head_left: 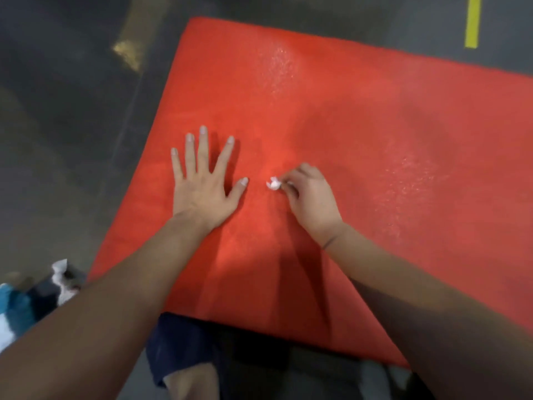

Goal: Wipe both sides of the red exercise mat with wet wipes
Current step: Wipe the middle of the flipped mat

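Observation:
The red exercise mat (360, 125) lies flat on a dark floor and fills most of the view. Wet shiny patches show on it near the far edge and at the right. My left hand (202, 183) rests palm down on the mat with its fingers spread. Just right of it, my right hand (308, 197) pinches a small crumpled white wet wipe (274, 183) between its fingertips, against the mat's surface.
The dark grey floor (72, 125) surrounds the mat. A yellow floor line (473, 21) runs at the top right. A blue, white and dark packet-like object (43, 295) lies at the lower left beside the mat. My knee in dark shorts (184, 353) is under the mat's near edge.

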A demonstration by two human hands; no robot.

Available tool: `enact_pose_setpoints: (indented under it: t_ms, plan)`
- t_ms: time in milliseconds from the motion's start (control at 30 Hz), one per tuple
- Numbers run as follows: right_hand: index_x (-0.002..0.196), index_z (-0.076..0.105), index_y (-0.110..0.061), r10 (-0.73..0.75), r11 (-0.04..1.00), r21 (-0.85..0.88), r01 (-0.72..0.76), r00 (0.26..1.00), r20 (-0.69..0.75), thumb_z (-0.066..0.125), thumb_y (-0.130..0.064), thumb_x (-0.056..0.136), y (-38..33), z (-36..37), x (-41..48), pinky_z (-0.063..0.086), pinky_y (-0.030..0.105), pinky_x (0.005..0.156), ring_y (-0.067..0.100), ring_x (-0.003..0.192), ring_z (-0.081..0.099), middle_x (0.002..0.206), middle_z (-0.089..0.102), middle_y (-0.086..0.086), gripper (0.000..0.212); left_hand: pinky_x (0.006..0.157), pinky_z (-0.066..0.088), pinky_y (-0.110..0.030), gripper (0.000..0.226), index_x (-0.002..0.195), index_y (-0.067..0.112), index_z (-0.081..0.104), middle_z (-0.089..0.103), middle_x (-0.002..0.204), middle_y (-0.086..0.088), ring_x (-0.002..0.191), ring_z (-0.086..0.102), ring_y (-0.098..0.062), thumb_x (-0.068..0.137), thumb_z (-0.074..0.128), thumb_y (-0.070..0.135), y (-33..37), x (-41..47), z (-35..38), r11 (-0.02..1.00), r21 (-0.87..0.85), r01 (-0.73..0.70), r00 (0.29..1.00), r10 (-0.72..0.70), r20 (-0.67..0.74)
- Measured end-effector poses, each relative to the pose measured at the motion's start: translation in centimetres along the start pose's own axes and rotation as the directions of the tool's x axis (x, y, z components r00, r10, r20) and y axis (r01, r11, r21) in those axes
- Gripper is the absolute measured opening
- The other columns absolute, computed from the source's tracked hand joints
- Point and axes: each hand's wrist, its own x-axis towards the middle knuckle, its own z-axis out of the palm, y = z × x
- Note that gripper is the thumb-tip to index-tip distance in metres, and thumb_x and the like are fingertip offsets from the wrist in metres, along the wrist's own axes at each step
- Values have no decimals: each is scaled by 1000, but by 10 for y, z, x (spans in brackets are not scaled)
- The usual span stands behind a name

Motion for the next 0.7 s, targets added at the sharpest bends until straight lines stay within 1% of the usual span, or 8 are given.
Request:
enact_pose_setpoints:
  t_ms: [133,200,300,433,533,567,667,700]
  plan:
    - [90,75,-11,-82,995,60,74,988,131,57,-24,93,-14,11,-46,45,34,78,32,77,61,84,64,9,23,123,-10,-59,80,161,40,-12,-25,168,-8,155,-22,-29,96,16,78,-6,-26,14,997,-63,46,973,-31,227]
    - [90,76,-12,-15,1000,9,15,997,78,58,-26,90,-9,9,-37,49,37,76,34,78,63,84,64,9,22,122,-15,-58,81,160,41,-16,-30,167,-6,153,-28,-27,95,14,79,-6,-25,13,996,-73,47,962,-26,271]
    - [91,78,-14,114,993,10,-114,993,-19,70,-16,85,-5,5,-29,47,35,76,32,78,63,85,63,7,10,121,-18,-57,82,159,42,-19,-34,165,-5,151,-32,-26,94,14,80,-7,-20,7,994,-89,56,950,-26,311]
    - [93,78,-15,-78,992,105,66,991,110,71,-13,91,-34,17,-74,48,33,79,25,79,63,86,65,4,8,120,-21,-56,85,157,44,-22,-39,162,-3,149,-37,-25,91,15,84,-10,-19,5,992,-111,57,924,-10,383]
    - [96,77,-19,-124,990,89,107,969,215,66,-17,95,-42,19,-99,49,37,82,26,82,63,88,65,1,12,120,-21,-56,87,157,44,-21,-38,163,-3,149,-36,-26,90,17,85,-11,-18,5,990,-123,65,923,-13,385]
    - [95,77,-19,-88,994,75,75,977,192,64,-20,95,-40,16,-99,51,40,81,26,82,63,88,65,0,13,120,-21,-56,86,157,44,-20,-36,164,-4,150,-35,-26,91,16,85,-10,-19,6,990,-124,59,931,-9,366]
    - [91,77,-17,83,992,92,-83,997,0,71,-22,92,-34,9,-100,51,36,69,23,73,61,81,55,-8,7,123,-14,-58,84,160,40,-14,-26,168,-7,154,-26,-28,93,12,82,-10,-28,12,996,-91,15,975,5,222]
    - [91,77,-17,108,991,83,-106,994,-19,73,-23,92,-37,10,-105,51,36,69,23,73,61,80,54,-8,7,124,-11,-58,83,161,39,-12,-22,169,-9,155,-23,-29,94,11,81,-9,-31,15,997,-76,6,984,8,180]
